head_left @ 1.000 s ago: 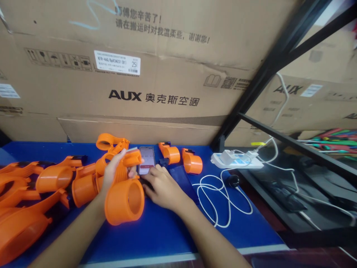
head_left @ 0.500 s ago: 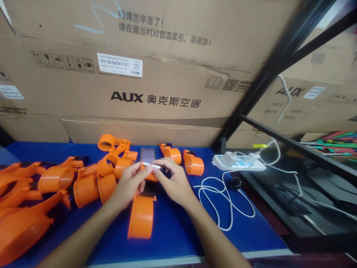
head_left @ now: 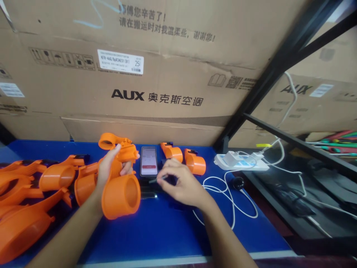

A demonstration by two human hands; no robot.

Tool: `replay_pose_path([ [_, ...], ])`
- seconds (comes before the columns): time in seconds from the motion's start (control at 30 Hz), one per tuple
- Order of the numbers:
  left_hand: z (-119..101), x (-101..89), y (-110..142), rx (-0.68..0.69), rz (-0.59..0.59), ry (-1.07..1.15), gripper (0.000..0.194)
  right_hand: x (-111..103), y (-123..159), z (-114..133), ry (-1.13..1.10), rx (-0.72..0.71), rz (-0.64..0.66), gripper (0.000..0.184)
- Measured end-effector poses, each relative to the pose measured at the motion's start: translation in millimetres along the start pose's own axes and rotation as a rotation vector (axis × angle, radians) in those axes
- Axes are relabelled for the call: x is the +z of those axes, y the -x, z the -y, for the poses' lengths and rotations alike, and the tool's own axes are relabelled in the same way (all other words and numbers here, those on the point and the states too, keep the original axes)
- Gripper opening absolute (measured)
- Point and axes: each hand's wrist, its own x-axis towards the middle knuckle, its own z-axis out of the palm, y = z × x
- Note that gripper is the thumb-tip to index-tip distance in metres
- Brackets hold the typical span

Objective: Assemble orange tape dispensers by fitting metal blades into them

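Observation:
My left hand [head_left: 107, 165] is wrapped around an orange plastic tape dispenser [head_left: 120, 195], whose wide ring hangs toward me. To its right, my right hand [head_left: 181, 182] pinches a small, thin grey strip [head_left: 156, 180] between thumb and fingertips; blur hides its exact kind. On the blue table below that strip lies a dark piece with a shiny edge [head_left: 149, 195], partly covered by the dispenser. A phone [head_left: 149, 162] with a lit screen rests just beyond, between the two hands.
Several orange tape dispensers [head_left: 57, 176] crowd the left side. Two others, including one near dispenser [head_left: 195, 163], stand behind my right hand. A white power strip [head_left: 241, 162] and a looped white cable [head_left: 231, 201] lie right. A large cardboard box [head_left: 156, 123] closes the back, beside a black rack post [head_left: 267, 82].
Both hands came together at the dispenser's head half a second ago, then parted. My right hand has drawn away right and down with the thin strip. The dispenser has swung left in my left hand.

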Motion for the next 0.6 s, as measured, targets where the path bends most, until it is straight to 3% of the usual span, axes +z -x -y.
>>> replay_pose_path([
  [0.07, 1, -2.2, 0, 0.024, 0.023, 0.066, 0.047, 14, 0, 7, 0.036, -0.074, 0.149, 0.008],
  [0.2, 3, -3.5, -1, 0.081, 0.055, 0.101, 0.043, 49, -2, 13, 0.115, -0.197, 0.234, 0.011],
  [0.4, 0, 0.5, 0, 0.045, 0.046, 0.063, 0.047, 82, 0, 6, 0.290, -0.239, 0.217, 0.020],
  [0.6, 0, 1.0, 0, 0.002, 0.013, 0.018, 0.054, 77, 0, 9, 0.210, -0.125, 0.107, 0.015],
])
